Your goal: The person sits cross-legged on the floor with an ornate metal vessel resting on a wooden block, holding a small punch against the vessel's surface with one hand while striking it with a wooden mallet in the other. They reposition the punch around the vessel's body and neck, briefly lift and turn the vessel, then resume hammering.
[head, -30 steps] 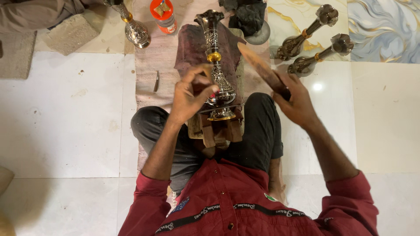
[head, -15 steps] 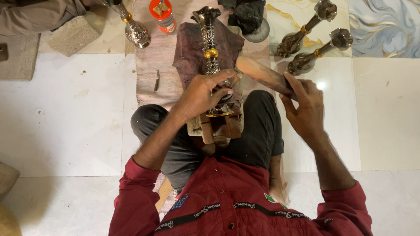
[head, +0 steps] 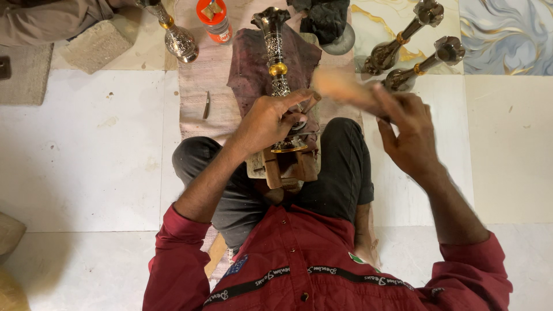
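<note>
The left hand (head: 271,118) lies over the lower part of a tall engraved metal stem (head: 278,69), with the fingers curled around it, so the base of the stem is mostly hidden under the hand. The stem stands in the middle of the scene, on a wooden block (head: 286,167) held between the person's knees, and points to the far side over a dark purple cloth (head: 253,72). Its top is dark and a gold ring sits halfway along it.

The right hand (head: 410,129) is closed around a wooden stick (head: 345,87), just to the right of the stem. The stick is blurred, so its far end and exact shape are hard to make out.

On the far right, two more metal stems (head: 403,49) lie tilted on a patterned tile. On the far left, another metal piece (head: 178,40) is cut off by the top edge, and an orange-capped jar (head: 214,20) is beside it. A small thin tool (head: 206,105) lies on the mat to the left. A sleeve of another person shows in the far left corner.
</note>
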